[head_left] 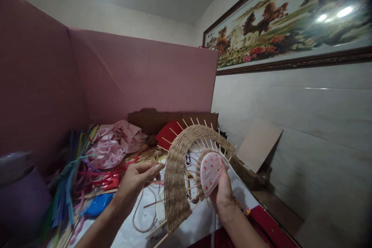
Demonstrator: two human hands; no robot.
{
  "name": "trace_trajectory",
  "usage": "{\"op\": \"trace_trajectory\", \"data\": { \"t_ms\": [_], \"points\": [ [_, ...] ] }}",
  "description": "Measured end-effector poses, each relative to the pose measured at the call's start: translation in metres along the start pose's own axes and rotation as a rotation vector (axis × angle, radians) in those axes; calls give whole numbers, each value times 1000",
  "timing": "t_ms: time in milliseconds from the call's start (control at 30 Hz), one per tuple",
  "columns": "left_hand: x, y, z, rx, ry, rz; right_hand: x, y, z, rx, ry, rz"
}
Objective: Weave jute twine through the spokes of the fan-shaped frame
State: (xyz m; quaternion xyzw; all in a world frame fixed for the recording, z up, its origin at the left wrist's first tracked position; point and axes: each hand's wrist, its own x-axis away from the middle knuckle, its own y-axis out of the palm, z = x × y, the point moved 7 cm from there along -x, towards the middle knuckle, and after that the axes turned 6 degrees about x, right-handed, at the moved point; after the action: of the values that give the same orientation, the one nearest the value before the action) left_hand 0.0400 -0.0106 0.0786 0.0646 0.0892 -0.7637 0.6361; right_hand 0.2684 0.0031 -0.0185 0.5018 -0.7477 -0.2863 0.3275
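Note:
A half-round woven fan of brown twine and thin wooden sticks is held up in front of me. Its sticks fan out past the band's outer edge. My right hand grips the fan at its inner part, thumb on a pink patch with red dots. At the left outer edge, my left hand pinches the end of one stick; whether twine is also between the fingers I cannot tell. Loose twine hangs in a loop below this hand. Through the fan's gap shows a gold-coloured scissor handle.
Pink cloth, coloured strips and a blue packet lie at left on the white table surface. Cardboard stands behind. A purple container is far left; a board leans on the right wall.

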Motion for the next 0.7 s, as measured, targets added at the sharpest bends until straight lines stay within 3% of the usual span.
{"op": "trace_trajectory", "data": {
  "t_ms": [167,333,533,700],
  "points": [
    [-3,6,35,-487,322,-11,-2,-1,-6,-11,-46,12],
    [-7,17,48,-897,516,89,-6,-4,-14,-37,-125,22],
    [-5,37,55,-1224,648,156,-7,-7,-17,-27,-145,42],
    [-9,37,48,-1186,536,142,-9,-7,-19,-23,-153,52]
  ]
}}
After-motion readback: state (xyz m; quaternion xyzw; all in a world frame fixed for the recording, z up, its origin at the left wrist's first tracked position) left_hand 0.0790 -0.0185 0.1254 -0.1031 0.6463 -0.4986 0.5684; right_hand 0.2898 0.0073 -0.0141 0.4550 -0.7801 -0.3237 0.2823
